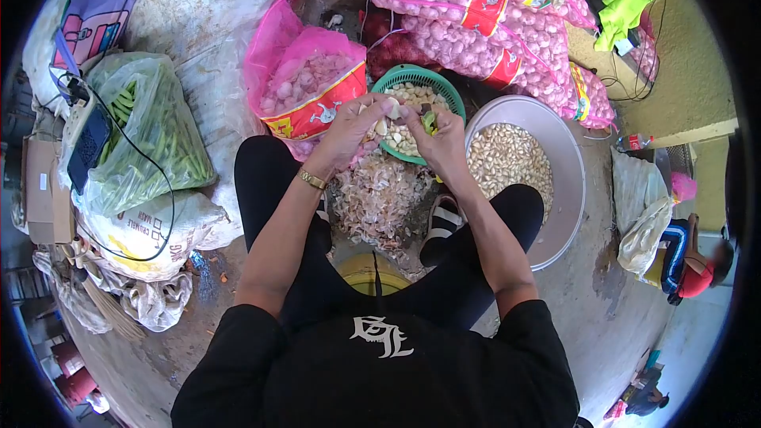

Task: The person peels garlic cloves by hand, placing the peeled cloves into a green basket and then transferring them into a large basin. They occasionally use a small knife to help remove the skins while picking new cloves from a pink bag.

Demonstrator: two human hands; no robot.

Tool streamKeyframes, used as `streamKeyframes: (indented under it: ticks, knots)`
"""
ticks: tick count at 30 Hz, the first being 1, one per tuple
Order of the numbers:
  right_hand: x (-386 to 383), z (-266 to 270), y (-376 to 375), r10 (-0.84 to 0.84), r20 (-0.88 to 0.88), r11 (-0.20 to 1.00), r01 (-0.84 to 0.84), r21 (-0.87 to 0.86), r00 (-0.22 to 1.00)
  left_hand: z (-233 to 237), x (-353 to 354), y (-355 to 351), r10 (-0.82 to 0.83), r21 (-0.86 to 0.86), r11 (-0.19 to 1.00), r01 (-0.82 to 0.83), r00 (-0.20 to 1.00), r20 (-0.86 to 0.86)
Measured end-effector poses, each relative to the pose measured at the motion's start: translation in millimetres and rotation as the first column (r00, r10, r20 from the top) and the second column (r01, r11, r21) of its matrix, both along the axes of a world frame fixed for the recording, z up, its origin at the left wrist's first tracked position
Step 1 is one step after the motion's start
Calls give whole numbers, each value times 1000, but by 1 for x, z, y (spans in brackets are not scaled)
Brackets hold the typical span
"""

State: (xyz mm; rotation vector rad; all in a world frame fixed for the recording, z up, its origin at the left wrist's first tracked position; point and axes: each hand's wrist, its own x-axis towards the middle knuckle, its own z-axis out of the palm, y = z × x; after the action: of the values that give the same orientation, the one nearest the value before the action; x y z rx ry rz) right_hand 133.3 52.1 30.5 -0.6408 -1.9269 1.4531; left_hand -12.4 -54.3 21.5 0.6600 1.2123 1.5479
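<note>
My left hand is closed on garlic cloves, pale and partly peeled, between thumb and fingers. Its fingertips almost meet those of my right hand, which is closed around a small dark and yellow-green thing that I cannot make out clearly. Both hands are over a green plastic basket of peeled cloves. Close to my left hand stands an open pink mesh bag of garlic. A heap of garlic skins lies on the floor below my hands, between my feet.
A large pale basin of unpeeled cloves stands right of my right knee. Full garlic sacks are stacked behind the basket. On the left, a clear bag of green pods rests on a white sack. A person sits far right.
</note>
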Motion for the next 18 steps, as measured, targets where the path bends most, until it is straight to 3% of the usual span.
streamKeyframes:
  ticks: [7, 18]
  knots:
    - [-3, -3, 2, 2, -8, 999, -2, -32, 1000, -2, 1, 0, 16, -17, 1000, -18, 996, -92]
    - [-9, 5, 1, -67, -7, 998, 67, 2, 998, 0, 9, 3, 56, 57, 997, -55, 998, -21]
